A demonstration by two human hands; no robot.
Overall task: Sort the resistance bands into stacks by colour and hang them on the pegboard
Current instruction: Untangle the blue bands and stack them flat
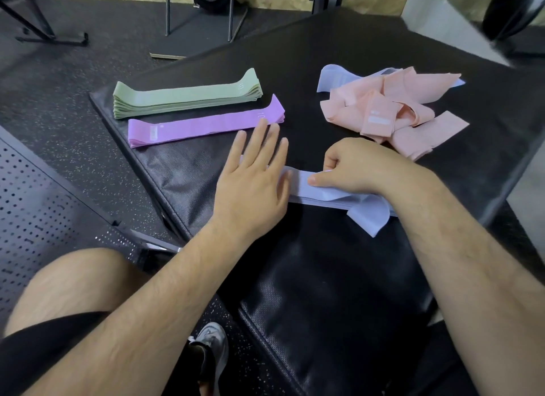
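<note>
On a black padded surface (324,277) in front of a seated person, seen from above, lie resistance bands in four colours. Nearest the viewer is a flat stack of light-blue bands (318,189), running left to right, with one loose end folded out toward the lower right. The left hand (253,174) lies flat on the left end of this stack, palm down, fingers straight and slightly spread. The right hand (354,168) is curled, thumb and fingers pinching the stack near its middle. How many bands it holds cannot be told.

Farther away on the left, two tidy stacks lie side by side and parallel: a green stack (182,97) behind and a purple stack (203,124) in front, its right end close to the left hand's fingertips. On the far right is a loose, tangled pink pile (392,112), with a single light-blue band (333,80) poking out at its back left.

At the lower left, beside the person's bare knee, a black perforated panel (38,207), probably the pegboard, lies flat on the speckled floor (59,106). A grey shoe (211,339) shows at the bottom.
</note>
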